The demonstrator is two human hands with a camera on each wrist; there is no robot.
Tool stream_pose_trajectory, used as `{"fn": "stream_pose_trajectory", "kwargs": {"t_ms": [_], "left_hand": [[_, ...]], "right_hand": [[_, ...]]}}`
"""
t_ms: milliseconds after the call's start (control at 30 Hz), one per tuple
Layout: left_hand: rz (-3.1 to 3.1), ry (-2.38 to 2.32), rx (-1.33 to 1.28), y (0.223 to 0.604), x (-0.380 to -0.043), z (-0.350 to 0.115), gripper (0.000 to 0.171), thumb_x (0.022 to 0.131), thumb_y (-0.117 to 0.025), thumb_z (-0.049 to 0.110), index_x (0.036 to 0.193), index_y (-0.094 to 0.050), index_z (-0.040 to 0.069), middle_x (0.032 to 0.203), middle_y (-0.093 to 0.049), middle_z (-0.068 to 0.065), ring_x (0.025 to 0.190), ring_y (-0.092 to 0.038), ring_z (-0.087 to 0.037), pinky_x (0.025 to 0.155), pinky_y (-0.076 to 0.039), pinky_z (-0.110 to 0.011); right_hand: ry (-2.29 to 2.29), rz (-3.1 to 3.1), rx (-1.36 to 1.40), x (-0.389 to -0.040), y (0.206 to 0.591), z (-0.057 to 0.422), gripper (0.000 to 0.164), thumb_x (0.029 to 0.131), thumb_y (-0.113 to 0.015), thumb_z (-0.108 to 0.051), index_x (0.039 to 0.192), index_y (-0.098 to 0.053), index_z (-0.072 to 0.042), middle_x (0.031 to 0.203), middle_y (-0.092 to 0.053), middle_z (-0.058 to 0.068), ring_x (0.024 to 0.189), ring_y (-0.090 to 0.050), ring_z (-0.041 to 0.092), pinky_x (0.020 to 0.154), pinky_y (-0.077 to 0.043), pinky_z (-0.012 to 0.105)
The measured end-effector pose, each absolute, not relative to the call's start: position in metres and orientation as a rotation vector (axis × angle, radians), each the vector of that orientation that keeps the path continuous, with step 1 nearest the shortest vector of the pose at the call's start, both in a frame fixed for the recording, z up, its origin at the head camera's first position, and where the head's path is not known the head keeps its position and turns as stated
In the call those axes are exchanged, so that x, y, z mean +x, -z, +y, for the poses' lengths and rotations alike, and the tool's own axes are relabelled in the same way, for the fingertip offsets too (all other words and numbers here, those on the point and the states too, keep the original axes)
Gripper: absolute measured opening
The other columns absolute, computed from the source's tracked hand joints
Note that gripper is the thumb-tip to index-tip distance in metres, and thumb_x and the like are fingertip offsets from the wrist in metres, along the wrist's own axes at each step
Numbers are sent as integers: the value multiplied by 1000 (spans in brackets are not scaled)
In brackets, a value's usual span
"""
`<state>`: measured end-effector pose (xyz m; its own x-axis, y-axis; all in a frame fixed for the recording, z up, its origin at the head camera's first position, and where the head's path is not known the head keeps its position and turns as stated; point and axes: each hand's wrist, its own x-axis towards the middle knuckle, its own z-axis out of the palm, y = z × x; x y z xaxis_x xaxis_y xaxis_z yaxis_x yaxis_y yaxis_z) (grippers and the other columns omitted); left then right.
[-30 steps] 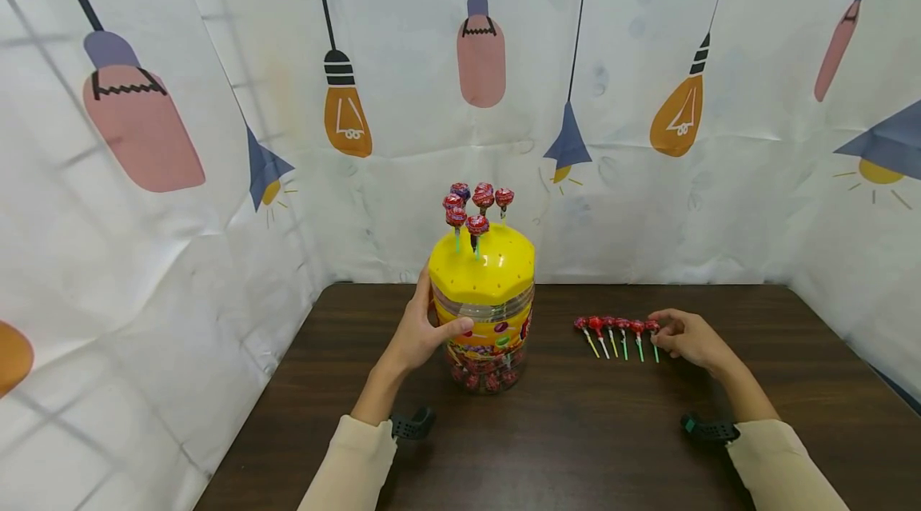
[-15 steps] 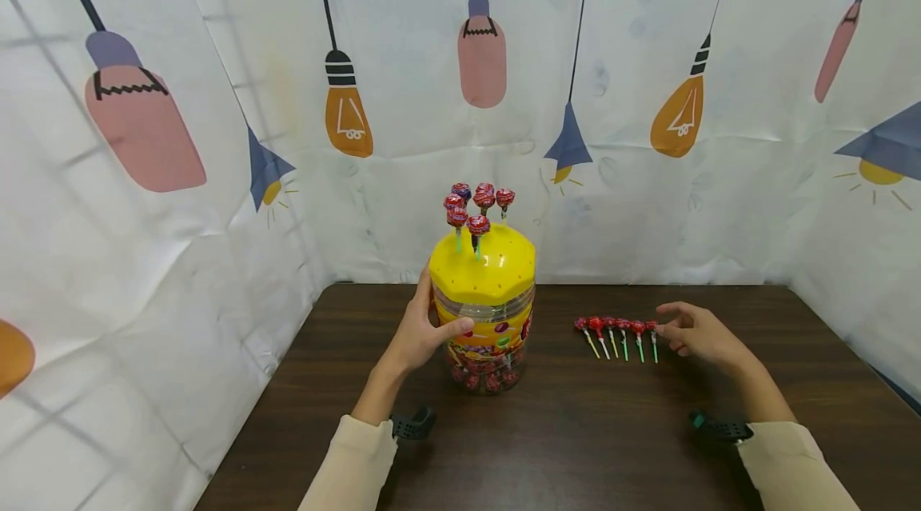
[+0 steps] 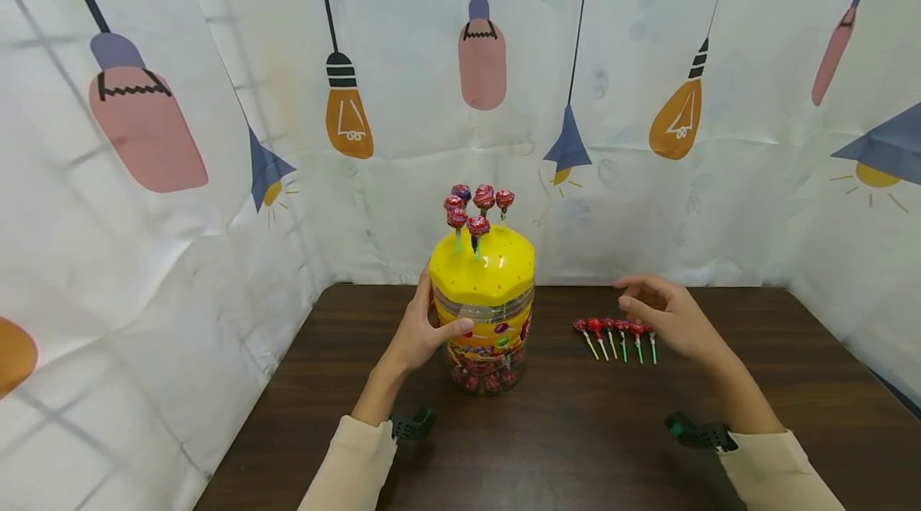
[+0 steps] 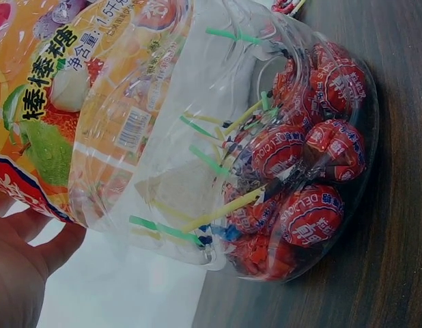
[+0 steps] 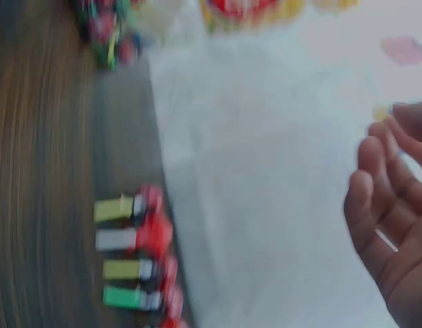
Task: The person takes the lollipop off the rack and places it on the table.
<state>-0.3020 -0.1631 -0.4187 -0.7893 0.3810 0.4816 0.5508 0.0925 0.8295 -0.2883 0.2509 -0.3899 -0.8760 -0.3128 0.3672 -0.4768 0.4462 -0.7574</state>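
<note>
A clear plastic jar point(image 3: 492, 335) with a yellow domed lid point(image 3: 507, 271) and a bright printed label stands on the table. My left hand point(image 3: 417, 335) grips its left side, thumb across the label. Several wrapped lollipops point(image 3: 478, 225) stand upright in the lid, heads up. Through the jar wall, the left wrist view shows more red-wrapped lollipops point(image 4: 311, 215) piled at the bottom. To the right of the jar lies a row of several lollipops point(image 3: 637, 330), sticks toward me. My right hand point(image 3: 669, 319) is raised over the row's right end, fingers loosely bent, holding nothing.
The dark wooden table point(image 3: 561, 447) carries the jar and the row. A white cloth backdrop point(image 3: 403, 207) printed with lamps hangs behind the table and along its sides. Dark wrist straps point(image 3: 413, 425) sit on both arms.
My right hand has drawn back from the rightmost lollipop in the row, then risen and shifted left above it. The left hand and jar have kept their place.
</note>
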Motion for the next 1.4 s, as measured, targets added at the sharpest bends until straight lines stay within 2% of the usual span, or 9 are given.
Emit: {"fn": "stream_pose_trajectory", "kwargs": {"t_ms": [100,300,467,567,667,900,1067,1400], "left_hand": [[-2215,1792,-948,419,-302,-163,101,91,-77,33,163,-6,40,148,-50,1,128,-57,-24,106,-53,-42],[-2220,1791,-938,419,-302,-163,101,92,-77,33,163,-6,41,147,-50,1,127,-57,-24,106,-53,-43],[-2218,1774,-930,421,-302,-166,101,91,-77,35,163,-6,40,148,-50,-2,128,-57,-25,107,-51,-49],[-2218,1775,-924,422,-302,-167,101,91,-77,36,163,-6,40,148,-50,-2,128,-57,-25,108,-50,-52],[-2220,1777,-926,422,-302,-168,100,91,-76,35,163,-6,40,148,-50,-3,127,-57,-25,108,-50,-51],[-2211,1788,-937,421,-302,-167,100,92,-76,33,163,-6,40,149,-49,-4,127,-57,-25,107,-52,-45],[-2191,1814,-954,421,-302,-166,99,93,-75,31,163,-6,39,150,-48,-5,128,-56,-25,108,-51,-45],[-2209,1795,-933,422,-303,-165,99,92,-76,36,163,-6,40,151,-46,-2,131,-54,-28,110,-47,-55]], "right_hand": [[-1468,-2416,761,-280,382,228,26,103,-60,-11,128,-65,-8,97,-66,3,83,-68,15,72,-59,28],[-1564,-2232,895,-272,368,189,21,100,-61,0,120,-67,-2,98,-67,3,82,-70,13,75,-61,27],[-1625,-2180,867,-278,350,163,21,100,-64,-6,120,-67,-5,103,-68,9,88,-68,12,79,-59,24],[-1657,-2146,807,-287,337,148,22,100,-66,-11,122,-67,-6,105,-68,6,92,-67,14,83,-58,23],[-1691,-2113,759,-299,325,135,27,100,-67,-16,125,-66,-8,108,-67,5,98,-67,15,87,-58,24],[-1691,-2098,769,-329,303,107,39,99,-68,-19,137,-60,-14,125,-65,16,114,-64,18,97,-53,30],[-1675,-2094,849,-343,296,95,47,99,-68,-13,143,-55,-12,130,-62,17,115,-63,26,95,-54,29],[-1657,-2101,918,-350,296,89,47,97,-67,-7,143,-56,-10,124,-63,19,99,-67,30,84,-58,26]]}}
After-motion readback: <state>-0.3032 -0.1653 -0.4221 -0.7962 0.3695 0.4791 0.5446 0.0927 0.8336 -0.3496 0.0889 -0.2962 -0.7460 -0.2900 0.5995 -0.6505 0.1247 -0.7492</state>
